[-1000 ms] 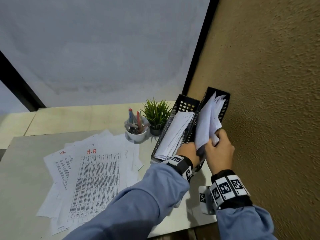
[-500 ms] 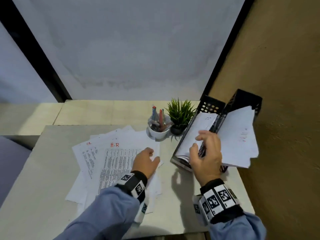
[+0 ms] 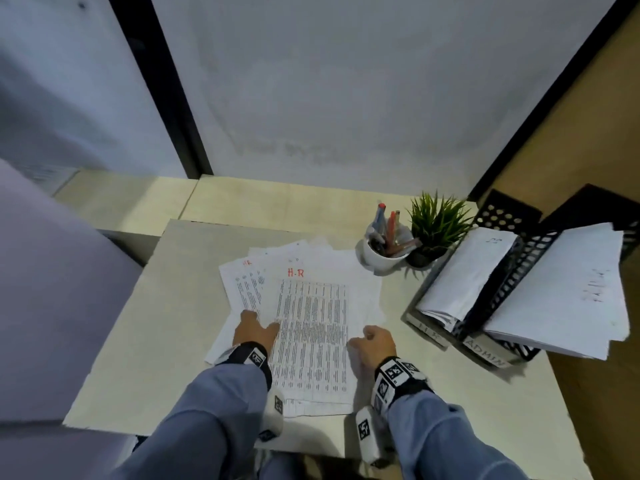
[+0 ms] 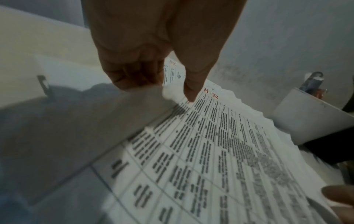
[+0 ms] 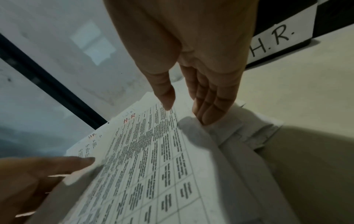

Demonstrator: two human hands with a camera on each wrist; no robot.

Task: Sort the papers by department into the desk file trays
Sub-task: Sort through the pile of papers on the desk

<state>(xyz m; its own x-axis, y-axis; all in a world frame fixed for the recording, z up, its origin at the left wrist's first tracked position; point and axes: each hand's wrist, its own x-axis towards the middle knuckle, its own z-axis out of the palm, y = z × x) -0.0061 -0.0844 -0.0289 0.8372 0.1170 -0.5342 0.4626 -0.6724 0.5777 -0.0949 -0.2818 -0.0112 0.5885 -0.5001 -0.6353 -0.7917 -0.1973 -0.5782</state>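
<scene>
Left hand: the left hand (image 3: 254, 332) lies on the left edge of the loose papers (image 3: 311, 327), thumb on the top sheet's left margin. In the left wrist view the fingers (image 4: 134, 72) look curled at that edge; whether they grip a sheet I cannot tell.
Right hand: the right hand (image 3: 375, 342) is at the right edge of the same stack, fingers (image 5: 212, 104) nearly straight and together, tips touching the sheet edges, thumb over the top sheet; nothing gripped.
Loose papers: a fanned pile near the middle of the worktop (image 3: 145, 358), reaching towards its near edge; the top sheet bears a printed table and "H.R" in red.
File trays: two black perforated trays at the right edge. The H.R. tray (image 3: 433, 327) holds white sheets; just right of it, the ADMIN tray (image 3: 491, 355) holds a thicker bundle.
Far right corner: a white pen cup (image 3: 382, 256) beside a small potted plant (image 3: 434, 226), both near the trays.
</scene>
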